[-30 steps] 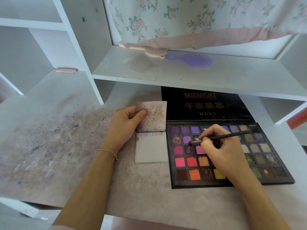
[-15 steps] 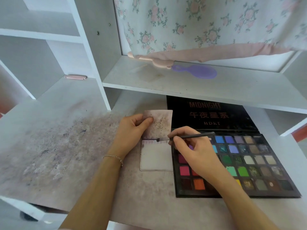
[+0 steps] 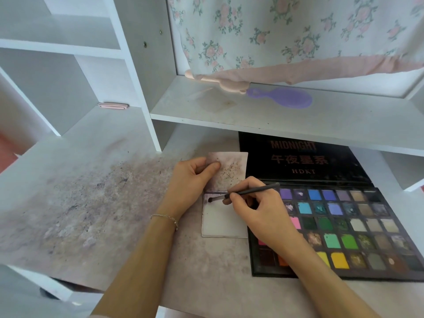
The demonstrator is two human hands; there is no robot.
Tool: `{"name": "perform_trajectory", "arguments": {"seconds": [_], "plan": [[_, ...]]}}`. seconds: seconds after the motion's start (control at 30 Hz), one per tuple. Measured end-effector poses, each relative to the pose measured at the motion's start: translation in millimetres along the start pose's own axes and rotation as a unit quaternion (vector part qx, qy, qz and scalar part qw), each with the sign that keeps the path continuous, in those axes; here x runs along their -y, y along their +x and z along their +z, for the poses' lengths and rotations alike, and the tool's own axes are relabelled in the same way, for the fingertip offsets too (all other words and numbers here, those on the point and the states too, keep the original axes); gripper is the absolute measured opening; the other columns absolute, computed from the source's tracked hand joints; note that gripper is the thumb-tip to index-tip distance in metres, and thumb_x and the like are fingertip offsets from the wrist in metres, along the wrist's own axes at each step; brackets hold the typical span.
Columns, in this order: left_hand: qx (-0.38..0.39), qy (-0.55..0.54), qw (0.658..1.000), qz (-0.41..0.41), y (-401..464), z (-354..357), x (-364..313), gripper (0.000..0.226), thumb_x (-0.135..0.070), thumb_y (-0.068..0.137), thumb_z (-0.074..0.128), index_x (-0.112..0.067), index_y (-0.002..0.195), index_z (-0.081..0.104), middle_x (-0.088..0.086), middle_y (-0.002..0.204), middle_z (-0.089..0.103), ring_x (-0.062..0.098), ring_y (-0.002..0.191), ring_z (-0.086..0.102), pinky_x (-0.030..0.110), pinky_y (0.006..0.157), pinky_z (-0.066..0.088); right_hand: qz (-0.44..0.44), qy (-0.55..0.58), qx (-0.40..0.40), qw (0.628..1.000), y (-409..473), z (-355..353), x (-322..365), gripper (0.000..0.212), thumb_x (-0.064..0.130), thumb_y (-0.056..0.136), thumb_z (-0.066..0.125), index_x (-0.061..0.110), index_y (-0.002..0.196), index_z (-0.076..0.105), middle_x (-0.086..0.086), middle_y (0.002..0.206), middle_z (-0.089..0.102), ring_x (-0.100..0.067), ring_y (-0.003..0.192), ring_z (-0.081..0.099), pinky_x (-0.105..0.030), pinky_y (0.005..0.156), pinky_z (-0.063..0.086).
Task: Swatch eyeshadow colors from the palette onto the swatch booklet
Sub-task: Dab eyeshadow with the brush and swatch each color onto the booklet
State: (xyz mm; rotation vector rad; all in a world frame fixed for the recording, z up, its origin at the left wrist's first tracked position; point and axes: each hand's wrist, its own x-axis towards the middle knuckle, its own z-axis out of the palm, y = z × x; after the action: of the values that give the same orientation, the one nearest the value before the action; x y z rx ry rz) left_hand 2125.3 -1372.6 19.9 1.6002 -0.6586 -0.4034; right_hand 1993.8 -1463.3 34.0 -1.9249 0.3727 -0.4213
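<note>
the step in hand is the laying down of colour. the right hand (image 3: 259, 214) pinches a thin dark brush (image 3: 243, 193) between thumb and fingertips, its other fingers curled under, and the brush tip sits on the lower page of the booklet (image 3: 226, 222), near that page's upper left corner, just below the fold. a dark dab shows right at the tip, and a faint purplish band runs along the top edge of the same page; the rest of the page looks bare.

the left hand (image 3: 191, 180) steadies the booklet from the far side: its thumb lies pressed on the flipped-up upper leaf, which is speckled with stains, and its fingers curl behind that leaf's left edge, so the leaf is pinched and held back.

the booklet lies flat on the desk (image 3: 103, 203), touching the left edge of the palette (image 3: 358, 228), which is open with its black lid propped back under the shelf (image 3: 275, 115). the right forearm covers the palette's lower left pans.

i judge the swatching is at an early stage, since most of the page is bare and many pans remain. the next move likely calls for a short, light drag of the tip across the page to spread the dab, with the left thumb keeping the leaf pinned so the paper does not slide, then a lift back to the palette for another colour.
</note>
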Motion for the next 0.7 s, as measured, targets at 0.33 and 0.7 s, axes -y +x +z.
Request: {"name": "perform_trajectory", "arguments": {"seconds": [0.33,0.7], "plan": [[0.003,-0.006,1.000,0.005,-1.0,-0.4,-0.8,0.015,-0.015,0.087,0.059,-0.025,0.083,0.070,-0.010,0.079,0.073,0.009,0.078,0.069,0.019,0.067,0.054,0.002,-0.031,0.009,0.999,0.3,0.9,-1.0,0.020,0.014,0.082,0.059,0.033,0.074,0.056,0.008,0.074,0.068,-0.004,0.071,0.059,-0.014,0.059,0.048],[0.001,-0.001,1.000,0.010,-2.3,-0.2,-3.6,0.014,-0.013,0.087,0.058,-0.018,0.081,0.070,-0.009,0.074,0.072,0.007,0.073,0.068,0.017,0.063,0.053,0.001,-0.025,0.017,1.000,1.0,1.2,-1.7,0.021,0.012,0.083,0.058,0.031,0.075,0.055,0.005,0.075,0.068,0.002,0.066,0.057,-0.010,0.056,0.043]]}}
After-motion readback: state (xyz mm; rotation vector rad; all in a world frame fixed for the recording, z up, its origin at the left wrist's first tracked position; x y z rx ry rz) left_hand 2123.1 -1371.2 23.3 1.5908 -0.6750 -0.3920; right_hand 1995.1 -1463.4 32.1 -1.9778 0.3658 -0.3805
